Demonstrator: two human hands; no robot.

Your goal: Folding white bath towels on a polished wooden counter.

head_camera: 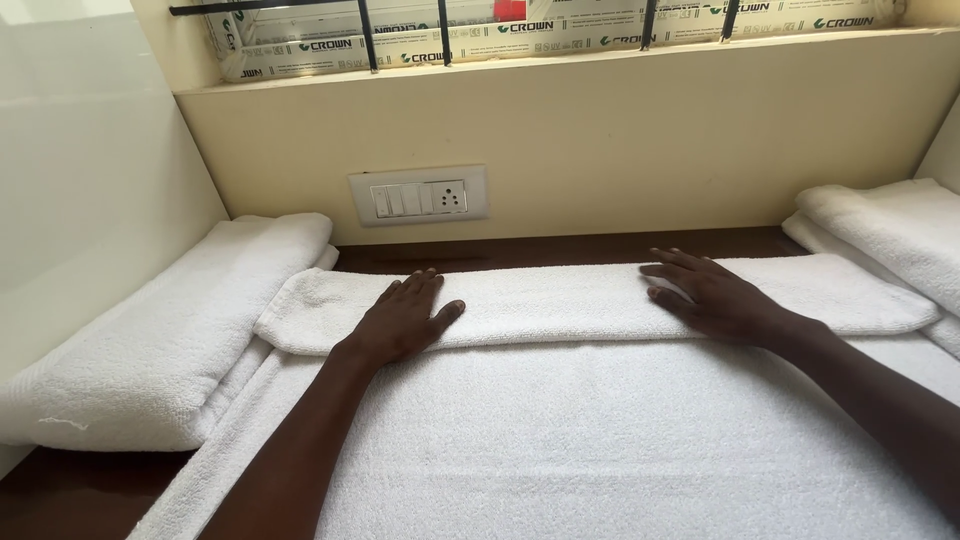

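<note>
A large white towel point(600, 440) lies spread over the dark wooden surface in front of me. Its far edge is folded over into a long thick band point(560, 300) running left to right. My left hand point(405, 320) lies flat, palm down, on the left part of that band, fingers apart. My right hand point(715, 295) presses flat on the right part of the band, fingers spread. Neither hand grips anything.
A stack of folded white towels point(160, 340) sits at the left, another stack point(890, 235) at the right. A cream wall with a switch and socket plate point(418, 196) stands close behind. A barred window ledge point(560, 60) runs above. Dark wood point(560, 248) shows behind the band.
</note>
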